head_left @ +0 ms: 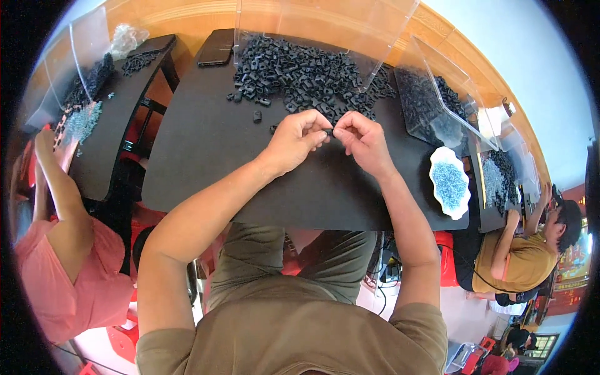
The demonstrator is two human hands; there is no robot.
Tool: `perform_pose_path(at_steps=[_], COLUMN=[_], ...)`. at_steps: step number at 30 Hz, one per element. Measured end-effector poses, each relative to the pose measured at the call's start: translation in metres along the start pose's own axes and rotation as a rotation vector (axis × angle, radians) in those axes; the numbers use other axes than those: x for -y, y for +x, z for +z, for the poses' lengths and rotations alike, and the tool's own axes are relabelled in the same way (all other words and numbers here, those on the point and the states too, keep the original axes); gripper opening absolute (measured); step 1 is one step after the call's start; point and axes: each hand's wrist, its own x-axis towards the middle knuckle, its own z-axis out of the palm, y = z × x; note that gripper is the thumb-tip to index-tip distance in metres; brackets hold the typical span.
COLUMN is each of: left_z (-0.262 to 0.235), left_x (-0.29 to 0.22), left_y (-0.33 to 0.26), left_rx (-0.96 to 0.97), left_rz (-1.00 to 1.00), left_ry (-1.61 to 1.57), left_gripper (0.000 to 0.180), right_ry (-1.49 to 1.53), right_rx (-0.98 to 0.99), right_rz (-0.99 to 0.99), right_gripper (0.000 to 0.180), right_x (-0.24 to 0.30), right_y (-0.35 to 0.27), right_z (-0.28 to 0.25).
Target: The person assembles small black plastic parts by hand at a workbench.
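Over the dark tabletop (206,156), my left hand (294,142) pinches a small black plastic piece (328,132) between thumb and fingers. My right hand (365,144) meets it from the other side, its thumb and forefinger closed at the piece's end. Whether the right fingertips hold something tiny of their own is hidden. Just beyond both hands spreads a heap of similar black plastic pieces (294,69). One loose black piece (257,117) lies apart, left of the heap. To the right, a white wavy-edged dish (460,212) holds many tiny light-blue pieces (449,181).
Clear plastic panels (337,25) stand behind the heap. A clear bin (431,112) of black pieces is at the right, a dark phone (215,48) at the far left corner. People in pink (75,275) and mustard (525,259) sit at neighbouring tables on either side.
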Motion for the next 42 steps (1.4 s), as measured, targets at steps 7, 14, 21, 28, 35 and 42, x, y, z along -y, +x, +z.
perform_pose_path(at_steps=[7,14,21,28,35,42], left_z=[-0.006,-0.005,-0.004,-0.005,-0.005,-0.007], left_x=[-0.001,-0.004,-0.004,-0.006,-0.009,-0.005], left_y=[-0.002,-0.004,-0.005,-0.005,-0.004,-0.004], left_rx=[0.019,0.253,0.352,0.357,0.363,0.358], left_rz=[-0.014,-0.133,-0.125,-0.127,-0.130,-0.130], left_ry=[-0.074,-0.102,-0.073,-0.013,0.001,-0.022], left_gripper=[0.008,0.008,0.008,0.008,0.009,0.008], right_ry=[0.137,-0.230,-0.664,-0.977,-0.944,-0.971], right_rx=[-0.014,0.046,0.035,0.131,0.070,0.100], right_rz=[0.171,0.017,-0.320,-0.477,-0.346,-0.386], right_gripper=[0.012,0.011,0.012,0.020,0.009,0.008], right_x=[0.002,0.002,-0.016,-0.014,-0.017,-0.020], right_y=[0.004,0.039,0.073,0.069,0.063,0.080], right_z=[0.008,-0.016,-0.001,0.008,-0.015,0.009])
